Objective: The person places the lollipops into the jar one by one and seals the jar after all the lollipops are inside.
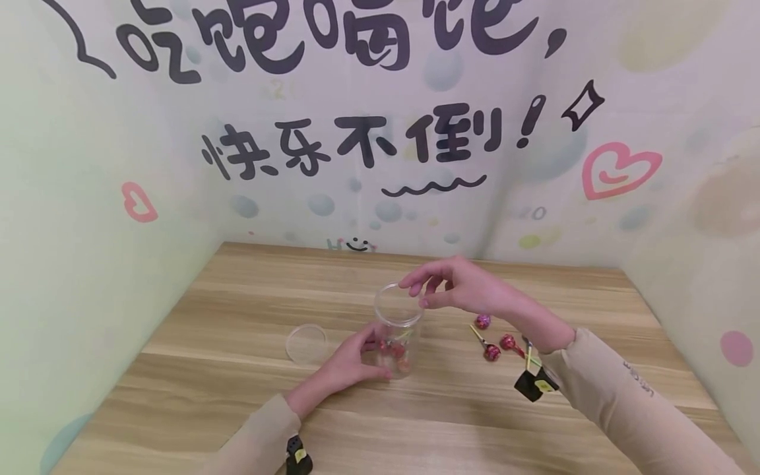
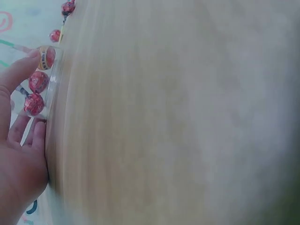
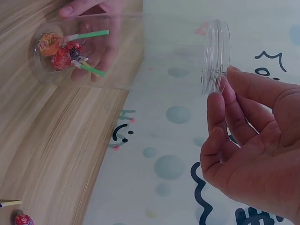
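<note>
A tall clear plastic cup [image 1: 410, 333] stands upright on the table, with several wrapped lollipops [image 3: 50, 44] at its bottom. Low on its side, my left hand [image 1: 351, 359] grips it, thumb on the near side and fingers behind. My right hand [image 1: 466, 285] is at the cup's rim [image 3: 218, 56], fingers loosely bent and no lollipop visible in them; whether the fingertips touch the rim I cannot tell. Other lollipops [image 1: 491, 351] lie on the table right of the cup, some partly hidden by the right wrist's black device [image 1: 528, 386].
A round clear lid [image 1: 306, 344] lies flat on the wooden table [image 1: 237, 297], left of the cup. Behind the table rises a printed wall [image 1: 356, 218] with black lettering, and pale walls close in both sides.
</note>
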`<state>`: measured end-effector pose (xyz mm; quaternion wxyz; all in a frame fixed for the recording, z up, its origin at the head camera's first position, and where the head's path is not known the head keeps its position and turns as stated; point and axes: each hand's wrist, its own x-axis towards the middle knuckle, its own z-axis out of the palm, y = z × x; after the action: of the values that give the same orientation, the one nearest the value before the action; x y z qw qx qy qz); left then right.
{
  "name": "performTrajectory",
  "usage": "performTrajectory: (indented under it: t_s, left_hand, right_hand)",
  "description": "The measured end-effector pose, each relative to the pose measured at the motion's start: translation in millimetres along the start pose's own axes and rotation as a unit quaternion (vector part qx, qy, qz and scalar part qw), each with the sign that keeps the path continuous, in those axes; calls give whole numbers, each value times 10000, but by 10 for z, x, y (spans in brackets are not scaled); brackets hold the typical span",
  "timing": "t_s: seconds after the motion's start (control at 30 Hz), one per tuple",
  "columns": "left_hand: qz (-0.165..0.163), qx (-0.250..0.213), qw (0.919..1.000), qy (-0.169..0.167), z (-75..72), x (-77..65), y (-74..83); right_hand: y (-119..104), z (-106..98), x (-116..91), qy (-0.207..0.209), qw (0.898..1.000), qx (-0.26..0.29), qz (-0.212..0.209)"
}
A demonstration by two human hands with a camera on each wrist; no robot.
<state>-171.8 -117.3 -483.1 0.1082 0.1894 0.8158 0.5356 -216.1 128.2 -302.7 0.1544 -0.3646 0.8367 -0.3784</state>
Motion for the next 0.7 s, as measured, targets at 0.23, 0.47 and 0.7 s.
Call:
performTrajectory:
  t_s: [0.23, 0.47, 0.7]
  left_hand:
    - [81, -20, 9998, 159, 48, 3, 3]
    - [97, -176, 9997, 156, 57, -2, 0]
    - [73, -319, 9994, 54, 50, 5, -10]
  right_hand:
    - [-4, 15, -10, -8, 9999, 117, 92]
    - [-6, 18, -9, 49, 9998, 205, 51]
    - [-16, 17, -18, 174, 9998, 116, 54]
